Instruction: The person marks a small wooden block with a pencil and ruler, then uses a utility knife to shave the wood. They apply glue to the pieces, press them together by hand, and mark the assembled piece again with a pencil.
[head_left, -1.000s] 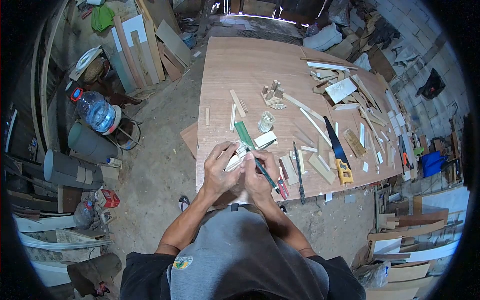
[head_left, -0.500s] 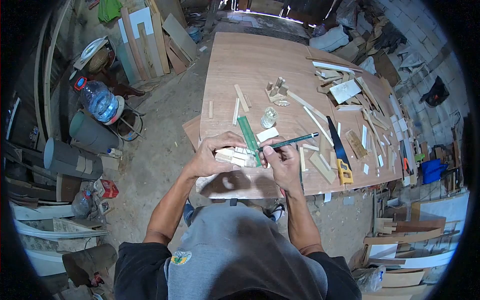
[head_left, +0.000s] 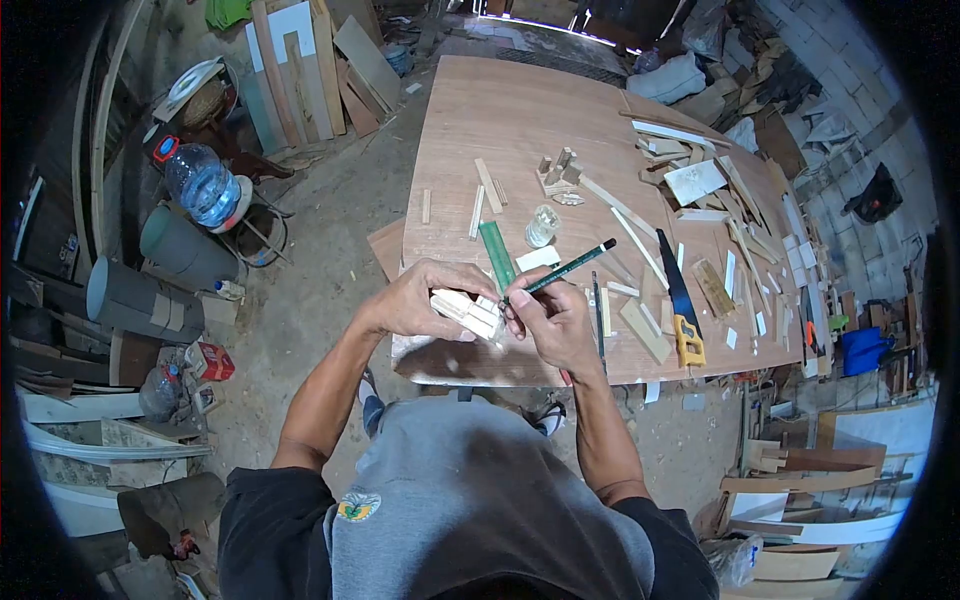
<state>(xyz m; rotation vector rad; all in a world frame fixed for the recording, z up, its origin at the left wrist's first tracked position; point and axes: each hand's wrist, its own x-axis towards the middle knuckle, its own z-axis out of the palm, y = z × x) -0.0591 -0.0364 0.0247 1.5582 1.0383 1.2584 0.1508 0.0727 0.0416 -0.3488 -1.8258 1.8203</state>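
My left hand (head_left: 425, 300) grips a small wooden block assembly (head_left: 468, 312) made of pale strips, held low over the near side of the table. Pinched in my right hand (head_left: 558, 325) is a dark green pencil (head_left: 578, 264), its writing end down at the right side of the block. A green ruler (head_left: 496, 250) lies just beyond, its near end hidden by my hands. Behind my right hand stands a glass jar (head_left: 542, 226), with a white piece (head_left: 538, 259) close to it.
A handsaw (head_left: 680, 300) with a yellow handle lies right of my hands on the plywood table (head_left: 520, 110). A small wooden model (head_left: 560, 175) stands farther back. Offcuts (head_left: 690, 180) pile at the right. A water bottle (head_left: 203, 187) sits on a stool at left.
The block has turned in my left hand, and the ruler's near end no longer shows beside it. The pencil is tilted more steeply, with its tip at the block.
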